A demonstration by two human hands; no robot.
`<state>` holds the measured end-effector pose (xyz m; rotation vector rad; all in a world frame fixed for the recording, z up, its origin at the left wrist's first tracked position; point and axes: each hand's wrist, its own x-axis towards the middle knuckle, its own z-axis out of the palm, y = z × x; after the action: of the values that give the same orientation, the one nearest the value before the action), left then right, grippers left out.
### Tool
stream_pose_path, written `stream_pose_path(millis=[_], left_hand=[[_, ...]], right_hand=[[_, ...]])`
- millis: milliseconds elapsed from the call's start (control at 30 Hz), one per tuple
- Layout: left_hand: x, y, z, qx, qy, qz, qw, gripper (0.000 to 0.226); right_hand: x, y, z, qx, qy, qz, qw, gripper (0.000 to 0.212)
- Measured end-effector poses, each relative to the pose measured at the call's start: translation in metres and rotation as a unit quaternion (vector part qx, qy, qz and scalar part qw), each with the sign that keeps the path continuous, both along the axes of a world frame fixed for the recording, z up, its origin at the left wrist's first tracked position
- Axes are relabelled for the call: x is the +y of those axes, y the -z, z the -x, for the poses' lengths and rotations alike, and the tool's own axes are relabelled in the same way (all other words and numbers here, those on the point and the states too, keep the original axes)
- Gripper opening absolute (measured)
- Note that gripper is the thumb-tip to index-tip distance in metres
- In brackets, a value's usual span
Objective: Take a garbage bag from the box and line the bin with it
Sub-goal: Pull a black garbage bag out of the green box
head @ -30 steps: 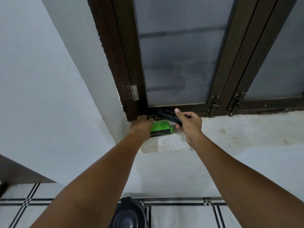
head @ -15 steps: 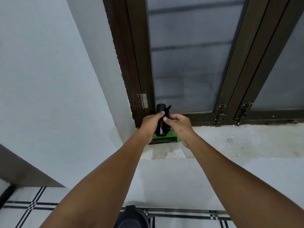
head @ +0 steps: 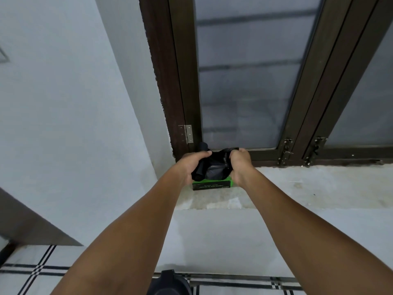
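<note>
A green box (head: 212, 184) lies on the grey window sill (head: 308, 186), just below my hands. My left hand (head: 191, 165) grips a black roll of garbage bags (head: 203, 158), held upright above the box. My right hand (head: 240, 165) pinches the loose end of a black bag (head: 219, 167), which stretches between the two hands. The black bin (head: 170, 284) shows only its top edge at the bottom of the view, on the floor under my arms.
A dark brown window frame (head: 180, 81) with frosted panes rises right behind the sill; latches (head: 286, 150) sit at its lower right. A white wall (head: 63, 124) closes the left side. Tiled floor with black lines (head: 32, 273) lies below.
My hands have moved apart over the box. The bag end in my right hand has unrolled sideways from the roll, which my left hand now holds alone.
</note>
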<state>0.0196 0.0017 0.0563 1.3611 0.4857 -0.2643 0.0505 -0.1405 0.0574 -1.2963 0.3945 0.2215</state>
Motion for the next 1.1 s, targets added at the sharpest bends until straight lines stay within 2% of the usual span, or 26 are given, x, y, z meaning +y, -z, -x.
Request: stream_pose_path(millis=[33,67,133,167,267,333,367,467,533,633,833,900,967,1033,1067,1100], left_hand=[[0.0,0.0,0.0,0.003,0.011,-0.003,1.0,0.041],[0.0,-0.001,0.0,0.009,0.024,-0.008,1.0,0.04],[0.001,-0.001,0.0,0.017,0.04,-0.011,0.999,0.041],[0.003,0.0,-0.001,0.019,0.041,-0.006,0.999,0.043],[0.008,-0.003,0.0,0.027,0.017,0.012,0.999,0.045],[0.012,-0.003,-0.002,0.032,0.003,0.018,0.999,0.053],[0.013,-0.003,-0.002,0.033,0.0,0.023,0.999,0.054],[0.015,-0.003,-0.003,0.031,0.009,0.031,0.999,0.053],[0.016,-0.001,-0.004,0.02,0.016,0.005,1.0,0.053],[0.02,0.004,-0.005,0.005,0.002,-0.024,1.0,0.049],[0.017,0.003,0.001,0.019,-0.001,-0.036,0.999,0.046],[0.017,0.003,0.002,0.029,0.009,-0.034,0.999,0.044],[0.015,-0.001,0.005,0.029,0.019,-0.037,0.999,0.044],[0.013,-0.003,0.006,0.031,0.022,-0.041,0.998,0.043],[0.012,-0.004,0.007,0.032,0.02,-0.041,0.998,0.043],[0.011,-0.005,0.007,0.028,0.019,-0.035,0.999,0.043]], right_hand=[[-0.001,-0.002,0.003,-0.005,-0.031,0.0,1.0,0.011],[-0.003,-0.005,0.005,-0.01,-0.078,0.008,0.997,0.019],[-0.009,-0.004,0.005,-0.025,-0.19,0.05,0.98,0.058],[-0.012,-0.002,0.005,-0.035,-0.233,0.084,0.968,0.065],[-0.023,-0.002,0.006,-0.051,-0.3,0.195,0.932,0.045],[-0.028,-0.003,0.003,-0.061,-0.294,0.236,0.924,0.036],[-0.029,-0.003,0.0,-0.066,-0.28,0.225,0.931,0.033],[-0.028,-0.002,-0.005,-0.075,-0.21,0.143,0.964,0.016],[-0.027,-0.001,-0.01,-0.061,-0.167,0.077,0.981,0.008],[-0.028,-0.004,-0.012,-0.04,-0.123,-0.016,0.992,0.01],[-0.022,-0.011,-0.011,-0.019,-0.071,0.02,0.997,0.033],[-0.021,-0.013,-0.009,-0.004,-0.134,0.067,0.989,0.045],[-0.024,-0.02,-0.001,-0.029,-0.261,0.226,0.938,0.066],[-0.024,-0.021,0.003,-0.074,-0.32,0.349,0.878,0.062],[-0.024,-0.021,0.002,-0.089,-0.307,0.357,0.877,0.055],[-0.025,-0.022,0.001,-0.097,-0.282,0.338,0.893,0.043]])
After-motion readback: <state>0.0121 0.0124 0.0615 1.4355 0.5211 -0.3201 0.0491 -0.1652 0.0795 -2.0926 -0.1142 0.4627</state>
